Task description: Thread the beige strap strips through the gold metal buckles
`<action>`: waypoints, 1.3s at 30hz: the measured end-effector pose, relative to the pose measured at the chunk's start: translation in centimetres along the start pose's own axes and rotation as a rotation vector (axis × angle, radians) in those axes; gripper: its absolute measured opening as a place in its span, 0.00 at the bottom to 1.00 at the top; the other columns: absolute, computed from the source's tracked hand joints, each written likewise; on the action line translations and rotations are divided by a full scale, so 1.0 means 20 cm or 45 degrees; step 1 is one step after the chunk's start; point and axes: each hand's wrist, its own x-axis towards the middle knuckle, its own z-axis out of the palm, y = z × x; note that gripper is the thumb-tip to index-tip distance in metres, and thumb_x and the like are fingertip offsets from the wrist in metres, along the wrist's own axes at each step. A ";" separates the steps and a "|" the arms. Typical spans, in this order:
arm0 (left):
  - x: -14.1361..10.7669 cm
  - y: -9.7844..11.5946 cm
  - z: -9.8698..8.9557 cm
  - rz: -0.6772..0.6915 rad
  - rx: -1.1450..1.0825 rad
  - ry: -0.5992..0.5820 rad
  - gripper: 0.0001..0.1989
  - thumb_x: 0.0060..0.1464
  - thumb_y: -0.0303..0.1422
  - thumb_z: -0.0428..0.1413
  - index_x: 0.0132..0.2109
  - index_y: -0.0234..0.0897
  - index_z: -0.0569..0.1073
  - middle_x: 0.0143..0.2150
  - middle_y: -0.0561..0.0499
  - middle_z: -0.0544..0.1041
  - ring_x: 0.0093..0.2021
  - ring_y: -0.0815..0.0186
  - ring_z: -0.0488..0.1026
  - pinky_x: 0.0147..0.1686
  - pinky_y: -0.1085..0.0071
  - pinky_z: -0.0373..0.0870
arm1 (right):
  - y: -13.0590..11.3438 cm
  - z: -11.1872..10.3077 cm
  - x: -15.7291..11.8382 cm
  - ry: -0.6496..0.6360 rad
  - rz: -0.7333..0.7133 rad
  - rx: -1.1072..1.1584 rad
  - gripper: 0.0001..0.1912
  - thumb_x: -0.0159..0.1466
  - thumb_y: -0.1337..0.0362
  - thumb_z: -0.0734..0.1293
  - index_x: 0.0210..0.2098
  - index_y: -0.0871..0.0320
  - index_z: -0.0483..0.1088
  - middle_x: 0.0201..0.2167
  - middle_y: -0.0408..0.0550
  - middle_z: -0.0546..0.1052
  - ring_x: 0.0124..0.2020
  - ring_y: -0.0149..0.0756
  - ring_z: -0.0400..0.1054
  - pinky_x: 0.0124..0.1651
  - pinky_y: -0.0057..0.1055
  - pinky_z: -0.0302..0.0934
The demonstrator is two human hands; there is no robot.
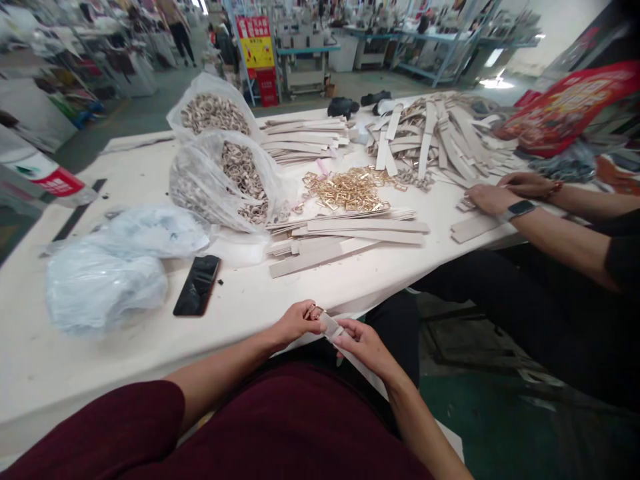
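Close to my body, at the table's front edge, I hold a beige belt strap (pixel 330 325) with a gold buckle (pixel 315 311) at its end. My left hand (pixel 294 327) pinches the buckle end. Further down, my right hand (pixel 369 348) is closed round the strap, by what looks like a small beige loop around it. The strap's lower part hangs below that hand. Ahead on the table lie a stack of beige straps (pixel 360 230) and a heap of gold buckles (pixel 353 188). Two clear plastic bags hold many beige loops (pixel 213 113).
A black phone (pixel 198 287) and a white plastic bag (pixel 107 280) lie to the left. More straps (pixel 445 133) are heaped at the back right. Beside me on the right, a co-worker's hands (pixel 493 199) work over straps. A plastic bottle (pixel 45 175) is at the far left.
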 end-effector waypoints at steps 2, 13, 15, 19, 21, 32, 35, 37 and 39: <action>0.00 -0.01 0.01 0.030 0.064 -0.003 0.22 0.36 0.36 0.66 0.25 0.35 0.58 0.21 0.60 0.61 0.22 0.75 0.58 0.23 0.77 0.54 | 0.03 0.02 0.00 0.111 0.029 -0.037 0.18 0.56 0.53 0.68 0.39 0.60 0.72 0.23 0.41 0.73 0.19 0.28 0.66 0.22 0.25 0.61; -0.03 0.01 0.01 -0.182 0.036 -0.234 0.20 0.44 0.46 0.60 0.36 0.33 0.74 0.28 0.50 0.76 0.23 0.70 0.70 0.20 0.78 0.61 | 0.03 0.01 -0.02 0.143 -0.042 -0.340 0.21 0.55 0.46 0.66 0.37 0.57 0.74 0.27 0.47 0.76 0.25 0.36 0.67 0.25 0.27 0.64; -0.04 0.02 0.00 -0.092 0.013 -0.190 0.18 0.45 0.45 0.60 0.37 0.34 0.76 0.29 0.49 0.76 0.23 0.70 0.71 0.18 0.78 0.60 | 0.02 -0.01 0.01 0.023 -0.036 -0.432 0.20 0.56 0.46 0.64 0.37 0.55 0.74 0.27 0.47 0.76 0.26 0.37 0.68 0.26 0.28 0.64; -0.04 0.06 -0.03 0.020 -0.037 -0.152 0.16 0.45 0.42 0.61 0.38 0.34 0.77 0.30 0.49 0.77 0.23 0.70 0.72 0.20 0.77 0.63 | -0.05 -0.03 0.08 -0.070 0.010 -0.585 0.20 0.56 0.47 0.63 0.39 0.53 0.73 0.29 0.48 0.77 0.25 0.39 0.69 0.27 0.31 0.65; -0.01 0.10 -0.06 0.080 -0.063 -0.100 0.17 0.45 0.42 0.61 0.37 0.33 0.76 0.30 0.48 0.77 0.23 0.69 0.73 0.21 0.77 0.64 | -0.16 -0.03 0.13 -0.038 -0.026 -0.716 0.18 0.56 0.49 0.63 0.39 0.52 0.73 0.28 0.48 0.77 0.25 0.40 0.70 0.28 0.32 0.65; 0.34 0.20 -0.37 0.344 -0.175 0.458 0.23 0.46 0.47 0.59 0.40 0.31 0.69 0.33 0.47 0.76 0.26 0.64 0.76 0.20 0.77 0.64 | -0.73 -0.02 0.79 0.086 -0.569 -1.598 0.13 0.59 0.60 0.64 0.42 0.54 0.73 0.35 0.49 0.78 0.36 0.40 0.71 0.39 0.32 0.61; 0.37 0.15 -0.38 0.319 -0.232 0.514 0.23 0.46 0.48 0.59 0.39 0.32 0.67 0.30 0.49 0.75 0.25 0.63 0.75 0.20 0.75 0.66 | -0.78 -0.06 0.98 0.264 -0.608 -1.641 0.12 0.62 0.60 0.61 0.40 0.55 0.74 0.36 0.48 0.78 0.36 0.36 0.70 0.41 0.30 0.61; 0.39 0.14 -0.36 0.295 -0.292 0.499 0.23 0.45 0.48 0.59 0.39 0.33 0.66 0.29 0.50 0.74 0.25 0.63 0.76 0.20 0.75 0.66 | -0.81 -0.06 1.12 0.393 -0.571 -1.765 0.12 0.63 0.62 0.60 0.38 0.55 0.75 0.37 0.49 0.77 0.38 0.36 0.70 0.42 0.29 0.60; 0.41 0.14 -0.34 0.279 -0.331 0.488 0.23 0.44 0.48 0.59 0.38 0.34 0.66 0.28 0.51 0.73 0.24 0.63 0.76 0.19 0.75 0.65 | -0.81 -0.04 1.27 0.447 -0.509 -1.859 0.12 0.62 0.64 0.61 0.38 0.56 0.75 0.38 0.51 0.77 0.39 0.38 0.70 0.42 0.30 0.58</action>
